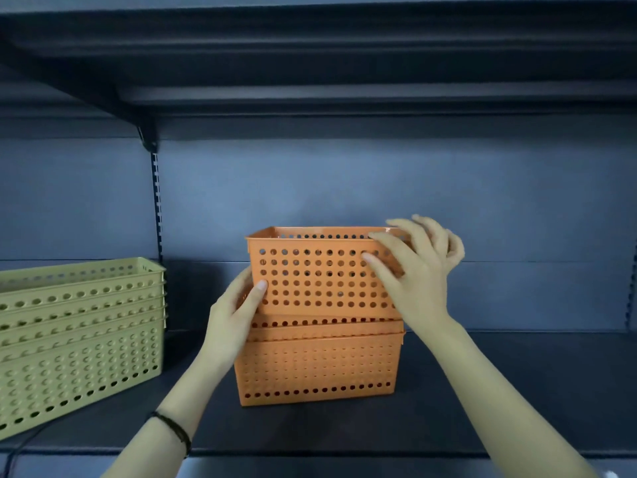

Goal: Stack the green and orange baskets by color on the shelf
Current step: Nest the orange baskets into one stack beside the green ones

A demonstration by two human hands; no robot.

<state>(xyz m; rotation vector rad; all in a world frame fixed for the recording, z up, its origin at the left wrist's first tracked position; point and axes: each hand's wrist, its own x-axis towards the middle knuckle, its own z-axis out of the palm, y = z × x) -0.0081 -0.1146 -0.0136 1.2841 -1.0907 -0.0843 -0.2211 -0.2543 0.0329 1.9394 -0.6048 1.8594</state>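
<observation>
An orange perforated basket [317, 274] sits partly sunk into a stack of orange baskets [317, 367] at the middle of the dark shelf [517, 391]. My left hand [234, 315] grips the top basket's lower left corner, thumb on its front wall. At the basket's upper right corner my right hand [417, 270] is spread, fingers apart, fingertips on or just off the front wall and rim. A stack of several green baskets [79, 332] stands at the left end of the shelf.
The shelf board above [344, 81] overhangs close over the orange stack. A slotted upright [157, 201] runs down the back panel between the two stacks. Bare shelf lies to the right of the orange stack. A dark cable [24, 446] curls at the bottom left.
</observation>
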